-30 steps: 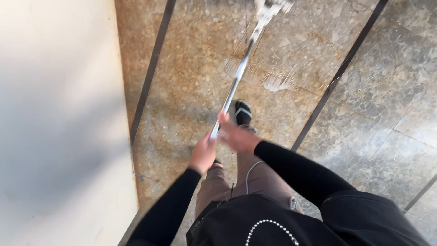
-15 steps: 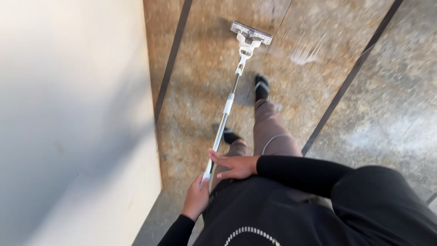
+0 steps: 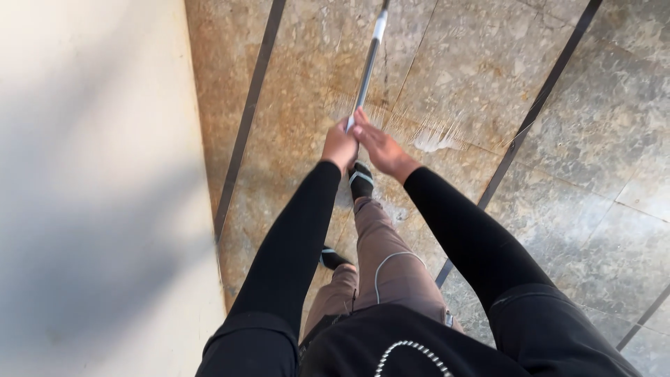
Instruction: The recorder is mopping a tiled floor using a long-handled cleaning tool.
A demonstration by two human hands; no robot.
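While both hands (image 3: 359, 143) grip mop handle (image 3: 368, 66), wet floor (image 3: 433, 139)

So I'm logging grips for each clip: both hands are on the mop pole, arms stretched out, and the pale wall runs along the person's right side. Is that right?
Not quite. The head view shows the pale wall on the person's left side. The rest stands: the left hand and right hand both hold the mop pole, arms stretched out.

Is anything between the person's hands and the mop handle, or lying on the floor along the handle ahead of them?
Nothing visible. Both the left hand and right hand grip the mop handle directly. The stone floor beside it shows only a wet streak; the mop's head is out of frame.
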